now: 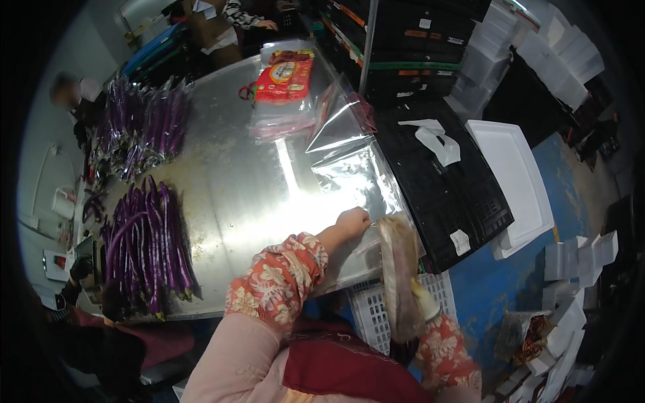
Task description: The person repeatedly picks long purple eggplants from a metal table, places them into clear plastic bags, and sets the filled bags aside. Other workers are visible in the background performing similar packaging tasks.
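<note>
My left hand (354, 222) is closed on the metal table (228, 161), beside the lower edge of a stack of flat clear plastic bags (356, 185). What its fingers hold, if anything, is hidden. Over the table's right front corner hangs a long, smeared plastic bag (399, 279), brownish and see-through; its contents are too blurred to name. Against the bag's right side, my right hand (423, 300) grips it, partly hidden and washed out by light. Both my forearms wear red floral sleeves.
Loose purple eggplants (144, 242) lie at the table's left, with bagged eggplants (138, 127) behind them. A red package (285, 79) sits on clear bags at the back. Black crates (443, 195), a white tray (514, 174) and a white basket (369, 316) stand nearby. Other people work left and behind.
</note>
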Available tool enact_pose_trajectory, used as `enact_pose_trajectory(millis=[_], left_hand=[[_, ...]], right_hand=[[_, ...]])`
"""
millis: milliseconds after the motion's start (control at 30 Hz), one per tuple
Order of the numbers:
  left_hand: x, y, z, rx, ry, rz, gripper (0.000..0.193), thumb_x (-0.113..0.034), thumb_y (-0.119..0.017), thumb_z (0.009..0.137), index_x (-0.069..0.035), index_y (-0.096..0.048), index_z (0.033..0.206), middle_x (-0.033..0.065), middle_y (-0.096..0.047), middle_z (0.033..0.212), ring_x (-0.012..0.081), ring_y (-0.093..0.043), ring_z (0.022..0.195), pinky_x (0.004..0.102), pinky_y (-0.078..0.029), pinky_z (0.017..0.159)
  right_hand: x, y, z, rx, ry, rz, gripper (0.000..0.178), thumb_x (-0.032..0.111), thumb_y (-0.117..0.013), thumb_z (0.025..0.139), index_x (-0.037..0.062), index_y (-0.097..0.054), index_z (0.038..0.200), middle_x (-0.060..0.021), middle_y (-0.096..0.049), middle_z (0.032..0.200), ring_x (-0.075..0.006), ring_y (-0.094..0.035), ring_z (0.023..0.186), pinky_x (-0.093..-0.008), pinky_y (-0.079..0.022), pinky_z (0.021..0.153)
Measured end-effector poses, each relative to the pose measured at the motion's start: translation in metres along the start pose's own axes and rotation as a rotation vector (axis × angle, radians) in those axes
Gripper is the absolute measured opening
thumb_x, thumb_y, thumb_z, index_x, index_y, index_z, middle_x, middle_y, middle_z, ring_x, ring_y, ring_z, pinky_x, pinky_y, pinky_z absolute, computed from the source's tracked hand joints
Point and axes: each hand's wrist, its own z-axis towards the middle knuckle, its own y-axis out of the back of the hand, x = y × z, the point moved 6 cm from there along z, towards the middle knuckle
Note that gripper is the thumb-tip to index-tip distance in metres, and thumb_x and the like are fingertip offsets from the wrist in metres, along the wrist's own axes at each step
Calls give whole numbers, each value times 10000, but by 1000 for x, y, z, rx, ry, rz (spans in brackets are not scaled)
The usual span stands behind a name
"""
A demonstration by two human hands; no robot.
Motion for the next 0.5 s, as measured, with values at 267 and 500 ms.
enact_pose_trajectory(millis=[267,500], left_hand=[[-21,51,-14,-275,-44,-51,166,-218,-547,779,-62,-605,771,136,-594,821,310,-578,800,401,-463,697],[-47,74,-46,-293,-177,0,143,-195,-536,808,-61,-587,811,130,-574,803,315,-568,783,408,-453,681]], right_hand=[[13,-5,18,-238,-236,-215,307,244,-469,919,8,-532,1104,-125,-622,944,-214,-626,798,-321,-530,705],[24,-18,12,-211,-87,-217,266,196,-527,894,11,-547,1084,-103,-624,951,-185,-624,810,-309,-529,702]])
